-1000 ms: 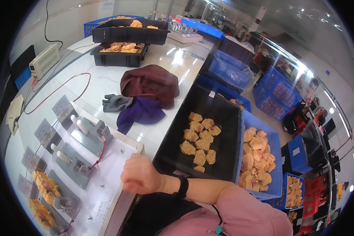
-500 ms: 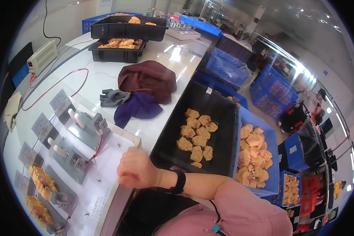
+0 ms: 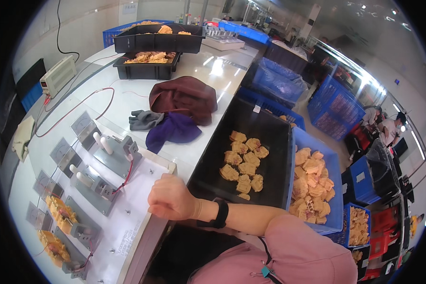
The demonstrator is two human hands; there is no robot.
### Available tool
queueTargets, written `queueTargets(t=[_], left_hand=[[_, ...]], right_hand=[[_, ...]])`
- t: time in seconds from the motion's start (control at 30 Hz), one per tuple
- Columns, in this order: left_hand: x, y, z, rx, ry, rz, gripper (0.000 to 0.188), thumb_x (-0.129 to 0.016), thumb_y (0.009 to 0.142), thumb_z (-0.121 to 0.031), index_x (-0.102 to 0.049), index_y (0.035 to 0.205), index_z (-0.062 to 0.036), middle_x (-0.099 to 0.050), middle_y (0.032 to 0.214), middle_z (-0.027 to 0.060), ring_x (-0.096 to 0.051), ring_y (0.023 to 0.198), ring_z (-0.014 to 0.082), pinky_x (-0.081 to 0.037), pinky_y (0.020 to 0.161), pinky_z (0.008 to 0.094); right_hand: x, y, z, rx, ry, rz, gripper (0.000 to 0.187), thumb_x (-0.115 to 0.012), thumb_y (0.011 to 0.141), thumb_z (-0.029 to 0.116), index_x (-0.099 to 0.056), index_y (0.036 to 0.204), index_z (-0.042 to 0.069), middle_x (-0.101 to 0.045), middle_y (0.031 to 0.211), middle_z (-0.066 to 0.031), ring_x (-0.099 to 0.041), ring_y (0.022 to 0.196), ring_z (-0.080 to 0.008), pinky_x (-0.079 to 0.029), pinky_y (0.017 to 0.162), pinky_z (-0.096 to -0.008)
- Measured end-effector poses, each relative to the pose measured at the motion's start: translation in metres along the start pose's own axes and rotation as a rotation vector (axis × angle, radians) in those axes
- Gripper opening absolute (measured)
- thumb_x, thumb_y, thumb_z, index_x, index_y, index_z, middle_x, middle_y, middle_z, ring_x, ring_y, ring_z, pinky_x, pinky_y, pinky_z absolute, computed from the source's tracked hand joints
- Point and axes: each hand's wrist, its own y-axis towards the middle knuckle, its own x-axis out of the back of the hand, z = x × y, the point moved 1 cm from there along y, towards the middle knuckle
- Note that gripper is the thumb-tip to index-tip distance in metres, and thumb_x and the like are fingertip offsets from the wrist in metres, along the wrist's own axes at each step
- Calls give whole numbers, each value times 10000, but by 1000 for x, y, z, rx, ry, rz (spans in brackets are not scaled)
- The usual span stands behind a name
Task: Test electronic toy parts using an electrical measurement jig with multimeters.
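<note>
My right hand (image 3: 172, 198) is closed in a fist at the near right edge of a white test board (image 3: 142, 199), and nothing sticks out of it. A black band (image 3: 221, 213) circles that wrist. Along the board stand several grey clamp fixtures with white pegs (image 3: 84, 178) and red wires. The two nearest fixtures each carry a tan moulded part, an upper part (image 3: 61, 214) and a lower part (image 3: 53, 246). Clear plates with dial meters (image 3: 63, 151) stand behind the fixtures. My left hand is out of view.
Right of the table, a black tray (image 3: 213, 175) holds several tan parts; a blue bin (image 3: 335, 189) beside it is heaped with more. Maroon (image 3: 184, 97) and purple (image 3: 173, 132) cloths and a grey glove (image 3: 144, 120) lie on the table. Stacked black trays (image 3: 146, 71) stand farther back.
The whole view has shifted slightly to the right and down. My right fist stays closed by the board's edge, and the tan parts remain in place.
</note>
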Motion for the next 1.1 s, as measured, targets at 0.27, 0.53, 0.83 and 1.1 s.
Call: queueTargets(t=[0.27,0.53,0.83,1.1], left_hand=[[45,-105,20,157,226,-1,369,-601,946,-340,-663,1169,-53,-688,1094,136,-647,1030,245,-501,888,354],[75,-231,-34,334,385,470,368,-606,941,-348,-673,1156,-56,-697,1076,130,-659,1010,237,-509,874,351],[244,-459,-48,586,27,-612,380,-611,951,-350,-647,1169,-41,-700,1045,54,-661,954,182,-524,837,330],[208,-571,153,1129,337,-553,541,-708,791,-355,-623,1240,-65,-673,1142,184,-651,1050,304,-514,908,389]], right_hand=[[0,-16,-9,5,-128,-13,93,-654,757,102,-574,712,92,-512,691,-93,-505,629,-307,-397,575,-406],[0,-21,-32,-111,5,12,256,-407,1019,94,-523,819,-18,-508,757,-74,-489,721,-184,-414,702,-294],[7,-19,-52,-45,-60,96,282,-421,1063,146,-529,873,-32,-516,785,-68,-508,750,-171,-435,727,-284],[10,-18,-48,-26,-161,131,265,-406,1069,128,-525,899,-36,-521,828,-82,-536,804,-195,-466,782,-295]])
